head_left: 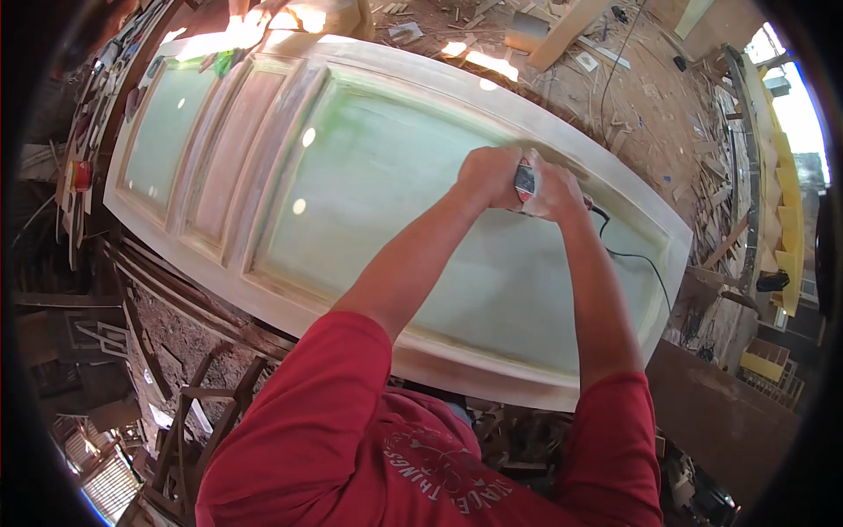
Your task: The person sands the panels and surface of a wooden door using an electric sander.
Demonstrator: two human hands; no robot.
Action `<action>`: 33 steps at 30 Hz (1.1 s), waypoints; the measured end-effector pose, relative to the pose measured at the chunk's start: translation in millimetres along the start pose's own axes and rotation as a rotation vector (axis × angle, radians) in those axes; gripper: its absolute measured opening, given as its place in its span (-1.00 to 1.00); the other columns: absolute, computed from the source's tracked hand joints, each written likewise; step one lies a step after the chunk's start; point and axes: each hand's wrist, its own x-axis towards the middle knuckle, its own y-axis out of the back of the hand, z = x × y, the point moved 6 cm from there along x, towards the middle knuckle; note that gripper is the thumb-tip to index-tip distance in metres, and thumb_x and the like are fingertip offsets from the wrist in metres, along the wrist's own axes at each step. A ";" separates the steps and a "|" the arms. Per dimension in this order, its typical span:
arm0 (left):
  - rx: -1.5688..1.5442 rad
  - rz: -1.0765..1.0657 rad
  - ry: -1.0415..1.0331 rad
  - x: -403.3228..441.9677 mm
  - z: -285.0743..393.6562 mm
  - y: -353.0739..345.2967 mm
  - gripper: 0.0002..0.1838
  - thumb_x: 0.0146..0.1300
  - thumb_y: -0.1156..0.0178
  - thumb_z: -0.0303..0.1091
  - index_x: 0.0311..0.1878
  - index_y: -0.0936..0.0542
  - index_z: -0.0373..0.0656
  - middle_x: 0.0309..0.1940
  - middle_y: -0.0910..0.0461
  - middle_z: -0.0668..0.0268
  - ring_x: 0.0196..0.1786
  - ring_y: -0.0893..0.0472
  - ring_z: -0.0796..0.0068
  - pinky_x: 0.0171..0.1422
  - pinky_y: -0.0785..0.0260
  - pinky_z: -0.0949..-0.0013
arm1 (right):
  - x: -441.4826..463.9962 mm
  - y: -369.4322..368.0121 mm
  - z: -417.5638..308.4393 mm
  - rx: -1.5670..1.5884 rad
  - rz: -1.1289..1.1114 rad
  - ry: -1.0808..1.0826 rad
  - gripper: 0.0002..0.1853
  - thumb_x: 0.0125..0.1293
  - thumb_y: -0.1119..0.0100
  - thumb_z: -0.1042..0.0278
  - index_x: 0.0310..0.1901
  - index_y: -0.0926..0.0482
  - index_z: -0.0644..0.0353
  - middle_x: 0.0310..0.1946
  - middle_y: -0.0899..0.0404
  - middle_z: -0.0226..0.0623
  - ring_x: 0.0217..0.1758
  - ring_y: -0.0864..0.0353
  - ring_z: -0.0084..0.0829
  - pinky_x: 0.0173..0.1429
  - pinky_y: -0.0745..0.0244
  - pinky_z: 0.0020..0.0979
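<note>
A wooden panel door [395, 337] lies flat before me, with pale green, dusty panels set in raised moulding. Both my hands grip a small red and black corded power sander [525, 180] at the far moulding of the large panel. My left hand [490, 177] is closed around its left side. My right hand [553, 188], coated in pale dust, wraps the other side. Fingers and palms hide most of the tool, and its underside cannot be seen. A dark cord [634, 256] runs from beside my right wrist across the door's right end.
Beyond the door's far left end, another person's hand [248, 31] shows in bright sunlight, near a green item [225, 61]. Wood scraps [457, 39] litter the dirt floor, and a plank [569, 33] leans there. A brown board [720, 422] lies at right; wooden frames [189, 404] stand at left.
</note>
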 end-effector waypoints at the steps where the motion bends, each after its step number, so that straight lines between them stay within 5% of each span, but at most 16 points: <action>1: -0.012 -0.016 -0.016 3.1 15.2 -10.9 -0.27 -0.20 -0.69 0.02 0.04 -0.67 -0.15 -0.11 -0.83 0.02 -0.02 -0.83 -0.10 0.13 -0.70 -0.05 | -12.8 0.8 15.0 0.005 -0.002 -0.030 0.05 -0.04 -0.58 0.30 0.60 -0.40 0.14 0.12 -0.79 0.10 0.25 -0.77 0.13 0.37 -0.65 0.02; 8: -0.058 0.015 -0.129 15.8 102.3 -82.4 -0.28 -0.19 -0.71 0.09 -0.01 -0.66 -0.12 -0.19 -0.82 0.07 -0.07 -0.84 -0.06 0.09 -0.70 -0.05 | -85.4 -23.8 122.5 0.062 0.117 -0.038 0.07 -0.05 -0.65 0.13 0.57 -0.39 0.14 0.16 -0.78 0.09 0.25 -0.74 0.21 0.39 -0.61 0.04; 16: -0.065 -0.003 -0.181 5.5 123.6 -91.5 -0.30 -0.15 -0.65 0.12 0.00 -0.66 -0.11 -0.15 -0.82 0.16 -0.07 -0.85 0.01 0.07 -0.67 -0.09 | -111.1 -6.1 105.9 0.077 -0.070 -0.222 -0.01 -0.02 -0.65 0.06 0.48 -0.40 0.05 0.19 -0.75 0.05 0.31 -0.70 0.20 0.45 -0.56 0.06; 23: -0.069 0.009 -0.159 5.3 47.6 -51.7 -0.27 -0.18 -0.67 0.09 0.03 -0.67 -0.12 -0.15 -0.82 0.07 -0.06 -0.84 -0.06 0.11 -0.69 -0.06 | -59.7 -16.9 52.4 0.036 0.066 -0.141 0.06 -0.02 -0.66 0.10 0.56 -0.38 0.14 0.29 -0.72 0.08 0.34 -0.70 0.17 0.48 -0.55 0.04; 33: -0.015 0.023 -0.044 -29.1 -112.2 74.3 -0.20 -0.24 -0.70 0.04 0.09 -0.66 -0.16 -0.10 -0.81 0.01 -0.02 -0.82 -0.11 0.13 -0.69 -0.07 | 63.1 -1.5 -123.2 -0.010 -0.037 -0.005 0.08 -0.03 -0.55 0.27 0.64 -0.36 0.15 0.19 -0.76 0.10 0.29 -0.75 0.10 0.41 -0.62 0.00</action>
